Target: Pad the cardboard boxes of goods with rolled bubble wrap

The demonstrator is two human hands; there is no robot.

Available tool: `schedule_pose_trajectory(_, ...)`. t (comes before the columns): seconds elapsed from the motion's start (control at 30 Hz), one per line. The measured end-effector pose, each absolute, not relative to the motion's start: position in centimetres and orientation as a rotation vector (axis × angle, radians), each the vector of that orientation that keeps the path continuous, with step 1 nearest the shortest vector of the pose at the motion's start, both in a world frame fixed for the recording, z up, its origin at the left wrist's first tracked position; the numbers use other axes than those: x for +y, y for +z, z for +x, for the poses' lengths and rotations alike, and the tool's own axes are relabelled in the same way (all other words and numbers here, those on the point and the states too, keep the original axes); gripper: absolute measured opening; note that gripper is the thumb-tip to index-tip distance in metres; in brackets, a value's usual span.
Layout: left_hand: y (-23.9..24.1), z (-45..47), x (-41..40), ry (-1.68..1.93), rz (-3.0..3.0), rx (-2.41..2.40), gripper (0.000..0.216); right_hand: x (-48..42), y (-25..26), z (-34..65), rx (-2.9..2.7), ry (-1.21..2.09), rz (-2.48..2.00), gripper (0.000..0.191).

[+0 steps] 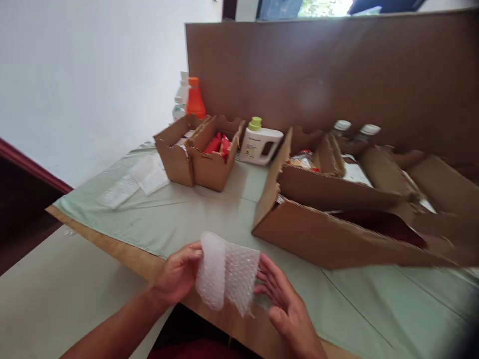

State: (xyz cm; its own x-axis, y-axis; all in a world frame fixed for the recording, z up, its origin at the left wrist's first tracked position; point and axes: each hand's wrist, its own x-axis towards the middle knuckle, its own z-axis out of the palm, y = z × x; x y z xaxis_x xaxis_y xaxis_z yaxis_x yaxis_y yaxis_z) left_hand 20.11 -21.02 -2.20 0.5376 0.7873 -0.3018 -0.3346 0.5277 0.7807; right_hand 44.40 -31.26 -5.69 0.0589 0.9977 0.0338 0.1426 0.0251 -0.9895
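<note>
1. The contents of the large open carton (337,234) are blurred and hard to make out.
2. Left of the carton, two small boxes (198,154) and a white jug (260,144) are seen.
3. In front of the carton, a bubble wrap piece (226,271) is pinched by the left hand (177,274); the right hand (286,299) is held open, fingers touching the wrap's right edge.

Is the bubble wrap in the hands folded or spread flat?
Folded. The bubble wrap bends along an upright crease into two panels, pinched by the left hand, while the right hand is open beside it.
</note>
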Motion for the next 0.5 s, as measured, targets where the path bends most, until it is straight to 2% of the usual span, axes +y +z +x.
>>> schedule_pose_trajectory(0.03, -2.9, 21.7, -21.8, 0.673, 0.709, 0.656, 0.028, -31.1, -4.9, 43.3, -1.199, 1.122, -1.29, 0.093)
schedule_pose_trajectory(0.13, -4.0, 23.7, -22.4, 0.626, 0.755, 0.647, 0.031, -31.5, -3.2, 42.9, -1.06, 0.937, -1.43, 0.045)
schedule_pose_trajectory(0.2, -3.6, 23.4, -21.7, 0.779, 0.882, 0.77, 0.034, -32.5, -2.4, 44.3, -1.046, 0.637, -1.577, 0.024)
schedule_pose_trajectory(0.3, -0.7, 22.6, -20.5, 0.97, 1.275, 0.877, 0.044, -33.2, -0.6, 46.2, -1.233, 0.328, -1.66, 0.013)
schedule_pose_trajectory(0.43, 4.5, 24.7, -20.5, 0.854, 1.858, 0.638, 0.071, -32.4, 3.5, 45.7, -1.707, 0.298, -1.478, 0.014)
schedule_pose_trajectory(0.5, 5.7, 26.6, -20.4, 0.764, 2.051, 0.403, 0.061, -32.6, 5.5, 45.0, -1.8, 0.298, -1.38, 0.014)
